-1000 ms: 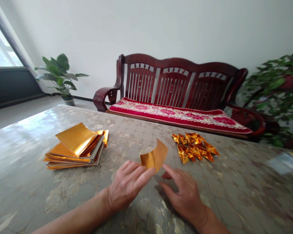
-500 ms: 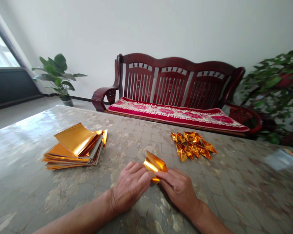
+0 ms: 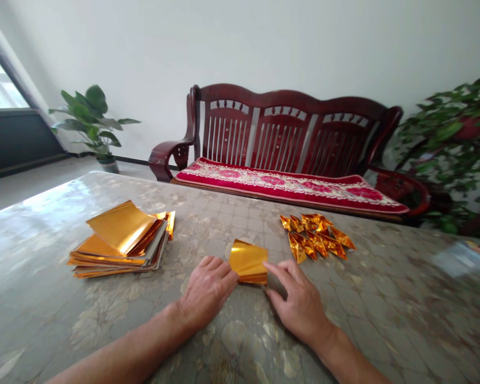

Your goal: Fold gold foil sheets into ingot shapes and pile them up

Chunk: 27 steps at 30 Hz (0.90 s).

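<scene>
A sheet of gold foil paper, with a folded band along its near edge, lies on the table between my hands. My left hand is closed at its left edge, the fingertips pinching the near left corner. At the right edge, my right hand has its index finger stretched onto the paper, with the thumb apart below it. Several folded gold foil pieces sit in a cluster beyond my right hand. To the left rests a stack of gold foil paper, its top sheets askew.
The table has a patterned, glossy cover. A clear plastic packet lies at its right side. Behind the table stands a dark red wooden bench with a red floral cushion. Potted plants flank it.
The foil paper, curled up and held by both hands before, now lies flatter with a folded near band. My right hand's thumb and index finger have spread apart.
</scene>
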Each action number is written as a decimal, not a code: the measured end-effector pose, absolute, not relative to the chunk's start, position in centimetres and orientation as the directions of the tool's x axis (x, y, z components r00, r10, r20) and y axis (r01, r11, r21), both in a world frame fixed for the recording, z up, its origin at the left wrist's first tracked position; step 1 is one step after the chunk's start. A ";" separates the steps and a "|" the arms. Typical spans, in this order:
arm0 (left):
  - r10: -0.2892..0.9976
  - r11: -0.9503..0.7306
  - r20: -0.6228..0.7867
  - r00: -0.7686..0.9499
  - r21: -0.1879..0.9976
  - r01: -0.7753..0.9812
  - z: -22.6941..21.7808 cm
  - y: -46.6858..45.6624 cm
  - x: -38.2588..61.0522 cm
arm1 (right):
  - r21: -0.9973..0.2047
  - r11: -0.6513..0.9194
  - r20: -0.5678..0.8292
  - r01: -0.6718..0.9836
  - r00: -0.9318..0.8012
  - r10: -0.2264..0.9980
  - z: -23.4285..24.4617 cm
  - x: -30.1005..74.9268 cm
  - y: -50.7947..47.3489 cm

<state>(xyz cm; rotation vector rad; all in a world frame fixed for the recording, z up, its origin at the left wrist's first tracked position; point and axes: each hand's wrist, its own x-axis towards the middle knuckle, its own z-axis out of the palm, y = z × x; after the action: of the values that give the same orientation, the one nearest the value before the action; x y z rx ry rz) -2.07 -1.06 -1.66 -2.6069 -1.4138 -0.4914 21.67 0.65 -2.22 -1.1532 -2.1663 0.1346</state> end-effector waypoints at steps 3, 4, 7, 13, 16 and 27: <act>0.774 -0.572 0.349 0.528 0.029 0.820 -1.7 -1.3 -1.9 | -0.336 0.671 0.516 0.661 -0.467 0.718 -1.8 21.5 0.4; 0.772 -0.574 0.352 0.529 0.032 0.818 -1.7 -1.4 -1.8 | -0.329 0.688 0.504 0.647 -0.496 0.707 -1.7 21.4 0.4; 0.779 -0.577 0.352 0.519 0.074 0.814 -1.8 -1.4 -1.8 | -0.316 0.713 0.482 0.626 -0.541 0.689 -1.8 21.3 0.6; 0.861 -0.494 0.291 0.416 0.289 0.820 -1.9 -0.6 -2.5 | -0.322 0.664 0.484 0.675 -0.486 0.728 -2.6 21.7 1.1; 0.883 -0.461 0.256 0.394 0.314 0.830 -1.8 -0.3 -2.6 | -0.276 0.664 0.512 0.695 -0.478 0.713 -2.7 21.8 1.2; 0.901 -0.422 0.241 0.359 0.309 0.852 -1.5 -0.7 -2.2 | -0.328 0.672 0.421 0.664 -0.533 0.733 -2.3 21.6 1.1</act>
<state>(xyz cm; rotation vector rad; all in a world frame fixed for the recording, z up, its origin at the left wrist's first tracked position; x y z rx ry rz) -2.21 -0.65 -1.52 -2.6950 -1.7491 -0.6202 21.64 1.09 -2.25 -1.0779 -2.3526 0.1725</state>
